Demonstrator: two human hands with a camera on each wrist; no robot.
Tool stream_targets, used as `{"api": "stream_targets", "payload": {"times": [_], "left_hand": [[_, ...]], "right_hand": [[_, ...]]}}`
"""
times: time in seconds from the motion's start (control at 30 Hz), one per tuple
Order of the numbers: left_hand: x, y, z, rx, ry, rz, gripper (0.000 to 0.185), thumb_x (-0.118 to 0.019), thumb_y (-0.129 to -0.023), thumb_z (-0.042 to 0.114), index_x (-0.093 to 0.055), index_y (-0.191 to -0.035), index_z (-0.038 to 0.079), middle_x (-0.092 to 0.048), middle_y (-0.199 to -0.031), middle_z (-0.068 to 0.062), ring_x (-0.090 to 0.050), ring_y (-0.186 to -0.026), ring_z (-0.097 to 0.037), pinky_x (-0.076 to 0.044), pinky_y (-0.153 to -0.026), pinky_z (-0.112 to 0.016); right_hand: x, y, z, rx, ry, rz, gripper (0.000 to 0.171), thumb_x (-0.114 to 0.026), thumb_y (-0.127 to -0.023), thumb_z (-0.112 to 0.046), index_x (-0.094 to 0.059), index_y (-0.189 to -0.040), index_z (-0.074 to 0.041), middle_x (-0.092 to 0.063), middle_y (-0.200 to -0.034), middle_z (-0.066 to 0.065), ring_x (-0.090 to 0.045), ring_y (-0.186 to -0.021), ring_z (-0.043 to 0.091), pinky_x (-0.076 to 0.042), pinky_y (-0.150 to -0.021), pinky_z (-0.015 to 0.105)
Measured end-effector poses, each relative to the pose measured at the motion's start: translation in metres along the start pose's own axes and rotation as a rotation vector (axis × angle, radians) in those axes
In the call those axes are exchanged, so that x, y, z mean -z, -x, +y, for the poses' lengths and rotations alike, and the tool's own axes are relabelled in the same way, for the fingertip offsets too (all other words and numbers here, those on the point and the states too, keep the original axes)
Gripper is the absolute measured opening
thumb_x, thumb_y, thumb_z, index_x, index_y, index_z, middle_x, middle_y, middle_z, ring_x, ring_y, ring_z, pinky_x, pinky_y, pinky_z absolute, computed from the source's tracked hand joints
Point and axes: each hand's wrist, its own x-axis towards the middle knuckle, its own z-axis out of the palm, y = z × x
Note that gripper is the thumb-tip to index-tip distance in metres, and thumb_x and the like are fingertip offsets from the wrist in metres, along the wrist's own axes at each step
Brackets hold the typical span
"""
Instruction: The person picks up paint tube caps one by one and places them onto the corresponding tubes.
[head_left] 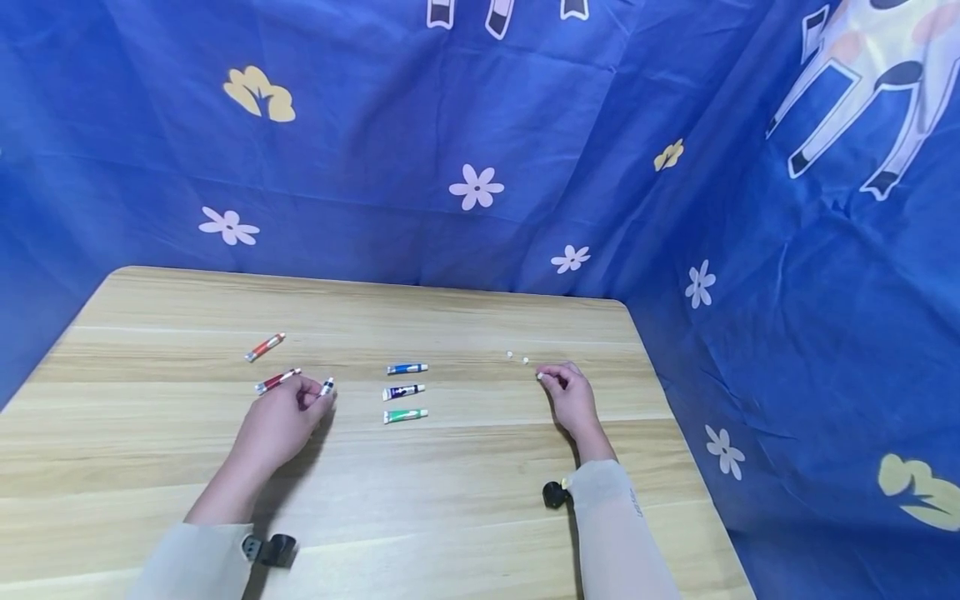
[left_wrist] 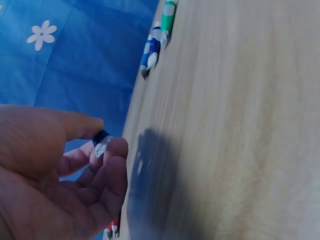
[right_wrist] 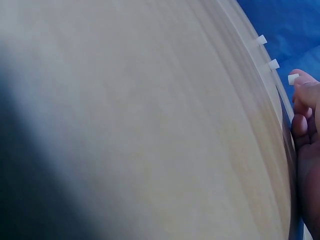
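My left hand (head_left: 281, 417) pinches a small paint tube (head_left: 326, 387) between thumb and fingers, above the table's left half. Dark blue and silver-white parts of this tube (left_wrist: 101, 143) show in the left wrist view; the fingers hide the rest. Just beyond that hand lies a dark red tube (head_left: 276, 382), with an orange-red tube (head_left: 265, 347) farther back. Over on the right, my right hand (head_left: 573, 400) pinches a small white cap (right_wrist: 293, 79) between thumb and forefinger. Two more white caps (head_left: 525, 361) stand on the table near those fingertips.
Between the hands, a blue tube (head_left: 407, 368), a dark purple-blue tube (head_left: 403, 391) and a green tube (head_left: 406, 415) lie in a column on the wooden table (head_left: 420, 508). A blue patterned curtain (head_left: 360, 208) hangs behind the table and along its right side.
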Motion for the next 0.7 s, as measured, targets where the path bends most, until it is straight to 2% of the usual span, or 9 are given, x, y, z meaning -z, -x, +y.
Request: {"api": "stream_targets", "payload": {"times": [0.1, 0.27, 0.5, 0.7], "left_hand": [[0.001, 0.004, 0.001, 0.029, 0.043, -0.032, 0.033, -0.064, -0.109, 0.035, -0.064, -0.115, 0.003, -0.073, -0.092, -0.012, -0.063, -0.070, -0.016, -0.045, -0.068, -0.032], [0.004, 0.014, 0.003, 0.057, 0.115, -0.060, 0.039, -0.063, -0.110, 0.036, -0.059, -0.130, 0.003, -0.075, -0.119, -0.025, -0.073, -0.078, -0.018, -0.052, -0.069, -0.031], [0.002, 0.032, 0.009, 0.072, 0.226, -0.101, 0.039, -0.064, -0.109, 0.026, -0.054, -0.140, 0.004, -0.075, -0.111, -0.017, -0.068, -0.068, -0.016, -0.053, -0.060, -0.028], [-0.004, 0.040, 0.006, 0.077, 0.242, -0.096, 0.039, -0.066, -0.108, 0.021, -0.056, -0.140, 0.001, -0.076, -0.116, -0.019, -0.067, -0.072, -0.013, -0.057, -0.060, -0.027]], "right_hand": [[0.001, 0.000, -0.001, -0.008, -0.029, 0.013, 0.016, -0.071, -0.105, -0.018, -0.080, -0.117, -0.014, -0.071, -0.116, 0.005, -0.062, -0.103, 0.017, -0.049, -0.089, 0.025], [0.001, 0.000, -0.002, -0.051, -0.137, 0.019, 0.017, -0.067, -0.108, -0.016, -0.077, -0.120, -0.010, -0.075, -0.116, 0.011, -0.069, -0.100, 0.016, -0.054, -0.088, 0.019], [0.001, -0.001, -0.006, -0.111, -0.353, 0.040, 0.018, -0.061, -0.110, -0.008, -0.070, -0.123, -0.001, -0.075, -0.123, 0.020, -0.072, -0.099, 0.012, -0.059, -0.090, 0.015], [0.002, -0.001, -0.003, -0.139, -0.467, 0.079, 0.020, -0.059, -0.110, -0.007, -0.067, -0.125, 0.005, -0.074, -0.117, 0.017, -0.069, -0.094, 0.009, -0.059, -0.086, 0.016]]}}
